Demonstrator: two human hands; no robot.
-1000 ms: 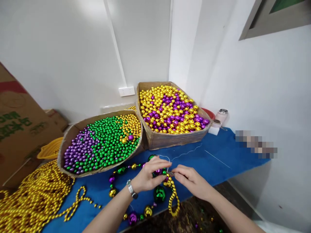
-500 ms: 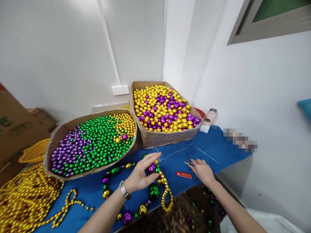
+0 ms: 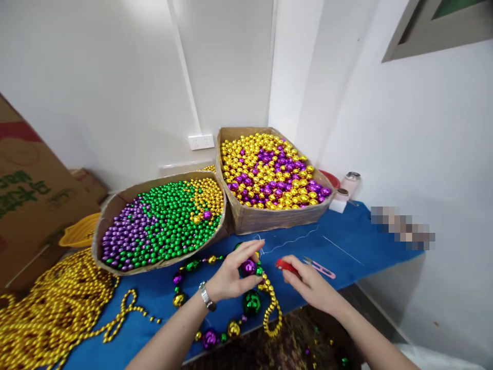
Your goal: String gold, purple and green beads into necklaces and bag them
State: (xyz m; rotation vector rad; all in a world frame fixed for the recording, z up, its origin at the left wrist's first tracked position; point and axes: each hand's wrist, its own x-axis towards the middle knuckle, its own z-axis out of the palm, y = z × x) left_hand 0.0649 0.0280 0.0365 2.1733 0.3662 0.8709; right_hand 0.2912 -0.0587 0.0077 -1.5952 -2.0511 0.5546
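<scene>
My left hand (image 3: 233, 272), with a metal watch at the wrist, is at a garland of shiny beads. Its fingers and thumb are apart around a purple bead (image 3: 248, 266); whether they touch it I cannot tell. Large green (image 3: 252, 303), gold and purple beads of the garland lie on the blue cloth, and a gold bead strand (image 3: 272, 308) loops to the table's front edge. My right hand (image 3: 308, 282) is closed on a red lighter (image 3: 287, 265), its far end hidden by the fingers. Just beyond lie pink-handled thread snips (image 3: 321, 267).
Behind stand a box of green, purple and gold beads (image 3: 165, 221) and a box of larger gold and purple ones (image 3: 273, 174). Gold bead strands (image 3: 69, 303) are heaped at left. White thread (image 3: 292, 238) and a thin needle-like rod (image 3: 342, 250) lie on the blue cloth (image 3: 370, 241).
My right hand has let go of the snips, which now lie on the cloth, and has taken up the red lighter. My left hand keeps its pose. The view has shifted left.
</scene>
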